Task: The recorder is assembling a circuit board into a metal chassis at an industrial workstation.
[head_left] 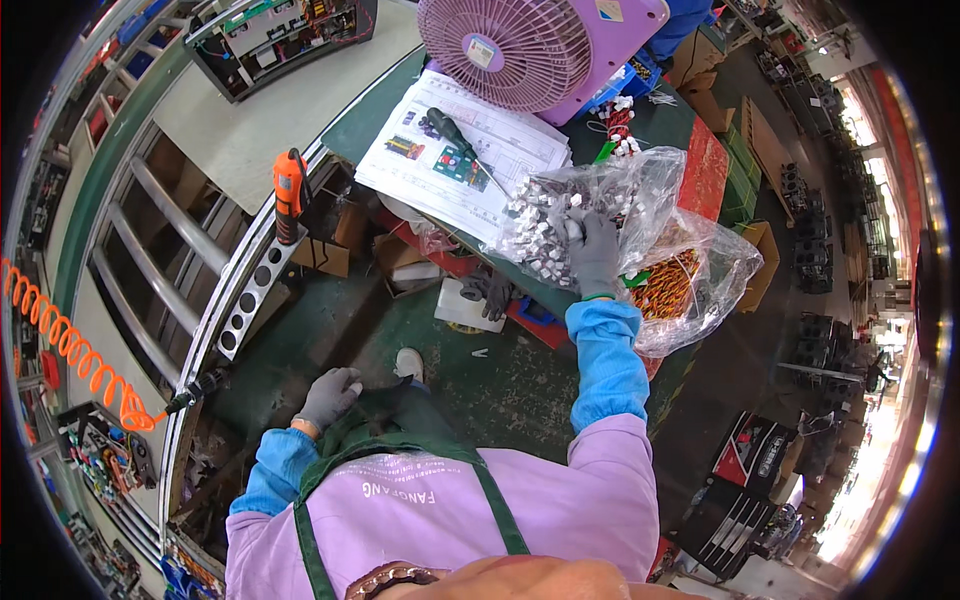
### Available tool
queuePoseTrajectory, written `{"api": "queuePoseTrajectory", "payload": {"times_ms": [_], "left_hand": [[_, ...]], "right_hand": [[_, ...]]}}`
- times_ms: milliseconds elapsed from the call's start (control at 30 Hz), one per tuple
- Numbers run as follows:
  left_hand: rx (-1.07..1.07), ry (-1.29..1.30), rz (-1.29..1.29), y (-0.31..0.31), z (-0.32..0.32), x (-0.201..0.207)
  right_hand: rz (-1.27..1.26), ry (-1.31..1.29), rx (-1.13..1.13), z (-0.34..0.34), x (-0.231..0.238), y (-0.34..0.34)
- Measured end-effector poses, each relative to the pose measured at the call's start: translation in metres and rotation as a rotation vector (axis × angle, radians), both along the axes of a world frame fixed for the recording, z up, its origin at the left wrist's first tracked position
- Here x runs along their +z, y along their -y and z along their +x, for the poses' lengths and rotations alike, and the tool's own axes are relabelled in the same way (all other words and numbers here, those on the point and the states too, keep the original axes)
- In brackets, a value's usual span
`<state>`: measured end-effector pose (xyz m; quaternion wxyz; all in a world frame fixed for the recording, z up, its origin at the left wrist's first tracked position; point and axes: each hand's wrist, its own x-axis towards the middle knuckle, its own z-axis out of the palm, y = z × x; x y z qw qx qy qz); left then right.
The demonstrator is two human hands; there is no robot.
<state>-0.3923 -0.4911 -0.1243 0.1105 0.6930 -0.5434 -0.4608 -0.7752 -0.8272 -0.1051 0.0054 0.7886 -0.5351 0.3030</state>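
My right hand [594, 252], in a grey glove, reaches forward into a clear plastic bag [655, 172] on the bench. Its fingers are closed among many small white connectors [545, 225], seemingly gripping some; the fingertips are partly hidden. Close to its wrist lies a second clear bag [722, 262] with red, yellow and black twisted wires [665, 288]. My left hand [330, 397], also gloved in grey, hangs low in front of the dark green apron [400, 425]. Its fingers are loosely bent and a little apart, with nothing visible in them.
Printed sheets [400, 165] lie left of the connectors, with a dark-handled screwdriver [450, 132] on top. Behind them stands a purple fan [590, 50]. An orange power screwdriver [288, 190] stands at the metal rail [225, 300]. An orange coiled hose [70, 345] hangs at left.
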Motion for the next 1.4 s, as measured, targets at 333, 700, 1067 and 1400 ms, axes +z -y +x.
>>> {"api": "queuePoseTrajectory", "payload": {"times_ms": [333,700,1067,1400], "left_hand": [[0.131,0.009,-0.102,-0.02,0.014,-0.027],[-0.16,0.002,0.022,-0.053,-0.002,-0.052],[-0.177,0.149,-0.193,-0.002,0.011,-0.001],[0.101,0.019,-0.539,0.13,-0.045,0.041]], "right_hand": [[-0.319,-0.031,0.008,0.07,0.099,-0.058],[1.304,-0.07,0.971,0.235,-0.032,-0.279],[1.027,-0.072,0.97,0.256,0.033,-0.253],[0.032,-0.354,0.289,0.087,0.139,0.021]]}}
